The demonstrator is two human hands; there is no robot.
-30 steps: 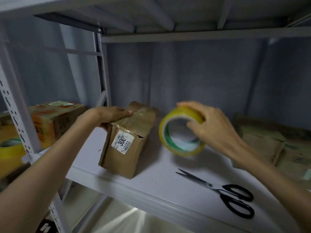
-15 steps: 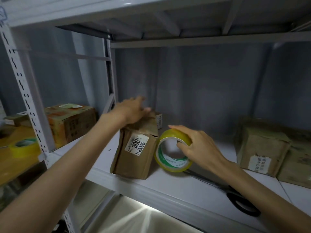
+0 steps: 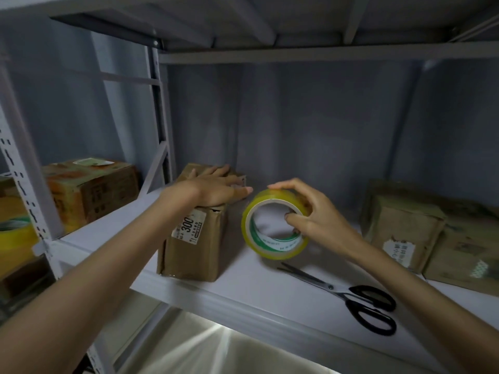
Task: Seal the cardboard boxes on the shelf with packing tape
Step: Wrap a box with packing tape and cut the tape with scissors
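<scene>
A small brown cardboard box (image 3: 194, 247) with a white "300" label stands upright near the front left of the white shelf (image 3: 243, 290). My left hand (image 3: 216, 187) lies flat on its top, fingers straight, pressing down. Just right of the box my right hand (image 3: 310, 211) grips a yellowish roll of packing tape (image 3: 272, 225), thumb inside the core and fingers over the rim. The roll is held on edge just above the shelf. Whether a tape strip runs to the box I cannot tell.
Black-handled scissors (image 3: 359, 300) lie on the shelf to the front right. Two brown boxes (image 3: 405, 228) stand at the right. An orange-printed carton (image 3: 91, 190) and another tape roll (image 3: 16, 236) sit on the neighbouring shelf at left. A shelf board hangs overhead.
My left hand has shifted from the box's near top edge to flat on its top. The box now stands squarer. My right hand lowered the roll beside the box, then raised it slightly.
</scene>
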